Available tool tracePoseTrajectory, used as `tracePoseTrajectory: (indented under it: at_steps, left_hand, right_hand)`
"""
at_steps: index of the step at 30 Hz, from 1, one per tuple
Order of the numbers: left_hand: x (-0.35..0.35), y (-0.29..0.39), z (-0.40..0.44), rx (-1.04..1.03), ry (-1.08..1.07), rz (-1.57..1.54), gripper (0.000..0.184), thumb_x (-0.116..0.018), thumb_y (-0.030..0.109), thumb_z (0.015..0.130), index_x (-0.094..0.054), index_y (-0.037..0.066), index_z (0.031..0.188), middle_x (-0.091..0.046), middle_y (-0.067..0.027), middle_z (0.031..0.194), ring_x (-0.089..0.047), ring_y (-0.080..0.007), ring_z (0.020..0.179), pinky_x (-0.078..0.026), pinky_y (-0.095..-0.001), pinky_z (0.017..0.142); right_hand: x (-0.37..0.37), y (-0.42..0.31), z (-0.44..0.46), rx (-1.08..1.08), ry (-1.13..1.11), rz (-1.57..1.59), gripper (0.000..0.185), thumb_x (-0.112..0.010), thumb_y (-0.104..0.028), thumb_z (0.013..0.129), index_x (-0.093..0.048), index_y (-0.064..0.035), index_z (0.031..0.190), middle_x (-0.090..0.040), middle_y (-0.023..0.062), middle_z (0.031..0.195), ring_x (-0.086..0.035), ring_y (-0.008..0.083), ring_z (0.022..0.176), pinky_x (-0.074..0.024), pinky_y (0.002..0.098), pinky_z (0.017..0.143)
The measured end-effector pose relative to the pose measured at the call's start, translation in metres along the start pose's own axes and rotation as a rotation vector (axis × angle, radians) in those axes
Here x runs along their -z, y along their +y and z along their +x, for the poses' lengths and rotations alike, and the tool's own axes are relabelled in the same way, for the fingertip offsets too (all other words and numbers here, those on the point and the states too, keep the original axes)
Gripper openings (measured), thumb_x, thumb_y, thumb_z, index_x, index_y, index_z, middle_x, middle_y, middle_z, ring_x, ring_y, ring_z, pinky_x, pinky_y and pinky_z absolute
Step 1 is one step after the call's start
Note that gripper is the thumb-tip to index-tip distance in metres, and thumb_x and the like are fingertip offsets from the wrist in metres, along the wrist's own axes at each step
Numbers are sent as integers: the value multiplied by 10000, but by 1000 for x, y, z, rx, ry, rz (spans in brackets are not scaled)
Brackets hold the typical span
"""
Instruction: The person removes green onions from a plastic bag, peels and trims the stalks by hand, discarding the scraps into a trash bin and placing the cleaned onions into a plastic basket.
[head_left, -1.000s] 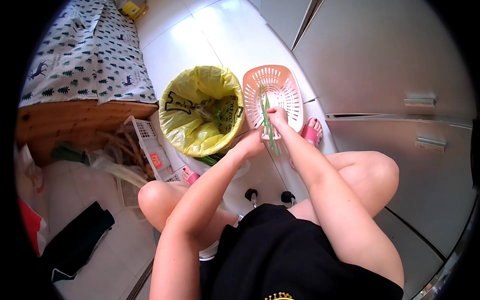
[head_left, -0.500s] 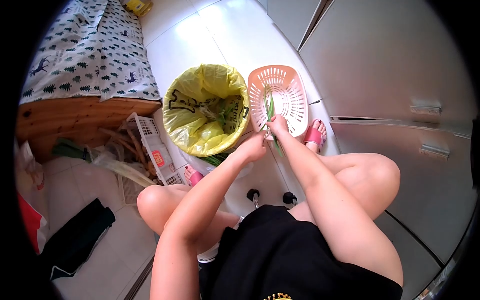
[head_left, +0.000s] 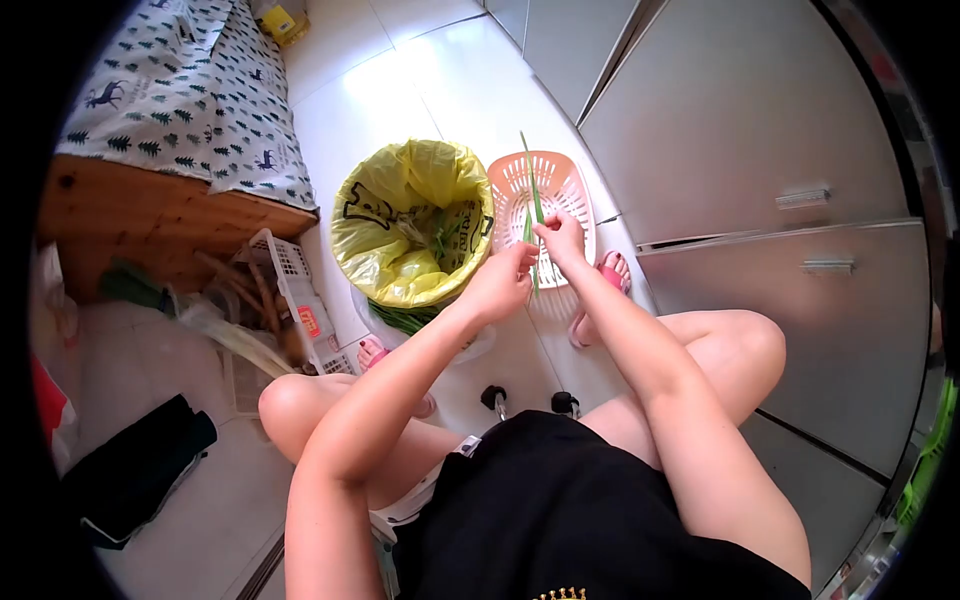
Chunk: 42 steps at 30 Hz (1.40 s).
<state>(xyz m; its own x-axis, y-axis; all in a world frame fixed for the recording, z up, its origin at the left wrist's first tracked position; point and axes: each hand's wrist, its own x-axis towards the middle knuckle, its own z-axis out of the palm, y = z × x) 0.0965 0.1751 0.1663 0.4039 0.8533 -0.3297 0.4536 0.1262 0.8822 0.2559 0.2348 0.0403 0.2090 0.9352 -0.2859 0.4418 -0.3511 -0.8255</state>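
Note:
Over the near part of a pink slotted basket (head_left: 578,190), my right hand (head_left: 562,242) pinches a long, thin green leaf stalk (head_left: 533,180) that looks like a Chinese chive. Its tip points away from me, past the basket's far rim. Close on the left, my left hand (head_left: 503,282) has its fingers closed at another green blade beside it; its exact grip is partly hidden. Left of the basket stands a bin with a yellow plastic liner (head_left: 375,262), holding green scraps (head_left: 440,235). A bunch of similar green stalks (head_left: 402,317) lies beneath the bin's near side, partly covered.
Steel cabinet drawers (head_left: 740,260) rise on the right. At left are a wooden cabinet (head_left: 180,205) under a patterned cloth, a white crate (head_left: 290,280), a bagged leek-like vegetable (head_left: 220,330) and a dark folded cloth (head_left: 140,470). Black wheels (head_left: 494,397) sit below my seat.
The view has shifted slightly. My hands have moved a little apart, and the green stalk now stands out farther beyond the basket; fewer blades trail below my right hand.

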Motion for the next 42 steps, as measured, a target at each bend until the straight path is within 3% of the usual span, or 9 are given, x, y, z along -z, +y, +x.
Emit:
tracePoseTrajectory:
  at_steps: [1, 2, 5, 11, 18, 29, 32, 35, 42]
  left_hand:
    - [4, 7, -3, -17, 43, -33, 332, -495, -24, 847, -507, -34, 1179, -624, -162, 1097, -616, -235, 1019, -487, -332, 909]
    - [11, 14, -6, -36, 86, -65, 307, -504, -19, 850, -510, -36, 1156, -626, -154, 1083, -618, -227, 1010, -489, -326, 902]
    - [33, 33, -15, -76, 245, -141, 198, -560, 11, 862, -514, -27, 1051, -627, -125, 1019, -620, -195, 965, -500, -307, 866]
    - [84, 46, -33, -221, 544, -316, 320, -665, 142, 859, -507, -23, 1083, -640, -156, 1057, -633, -207, 986, -505, -306, 854]
    - [116, 56, -60, -133, 600, -650, 508, -699, 158, 847, -468, -70, 1237, -615, -180, 1173, -605, -186, 1059, -491, -296, 896]
    - [142, 40, -88, -118, 632, -692, 390, -646, 55, 866, -498, -52, 1211, -651, -150, 1116, -658, -192, 950, -541, -279, 805]
    - [142, 36, -89, -105, 667, -662, 367, -653, 36, 845, -527, -69, 1173, -678, -139, 1042, -669, -161, 879, -548, -251, 726]
    - [140, 39, -92, -104, 644, -586, 349, -662, 34, 832, -556, -68, 1148, -688, -140, 1012, -670, -147, 873, -546, -247, 727]
    - [131, 46, -97, -89, 657, -388, 336, -674, 45, 822, -589, -59, 1130, -691, -133, 995, -666, -141, 889, -546, -250, 754]
  right_hand:
    - [8, -11, 0, 46, 5, 18, 189, -765, -146, 743, -632, -20, 786, -631, 36, 693, -575, 111, 624, -475, 274, 599]
    - [17, -23, -2, 89, 10, 53, 219, -764, -187, 735, -633, -23, 797, -657, 72, 711, -623, 172, 651, -499, 318, 639]
    - [48, -78, -23, 222, -32, 108, 182, -750, -155, 758, -626, -28, 799, -643, 57, 696, -601, 131, 637, -490, 290, 616]
    - [66, -159, -64, 344, -275, 234, 165, -733, -141, 795, -608, -35, 798, -600, 2, 691, -539, 76, 623, -461, 239, 591]
    - [31, -205, -103, 430, -458, 301, 164, -730, -127, 799, -600, -27, 802, -591, -8, 694, -526, 58, 637, -449, 219, 594]
    - [3, -235, -125, 410, -595, 205, 176, -717, -164, 833, -607, -33, 870, -597, -16, 739, -531, 49, 674, -447, 217, 617]
    - [4, -242, -121, 471, -462, 186, 184, -706, -170, 838, -606, -32, 907, -601, -12, 752, -539, 59, 679, -458, 223, 627]
    - [4, -250, -118, 634, -357, 219, 181, -692, -159, 826, -596, -18, 887, -590, 20, 692, -538, 85, 615, -452, 234, 572]
    - [2, -253, -113, 603, -377, 276, 173, -695, -155, 826, -612, -13, 877, -619, 26, 705, -575, 86, 639, -471, 237, 590]
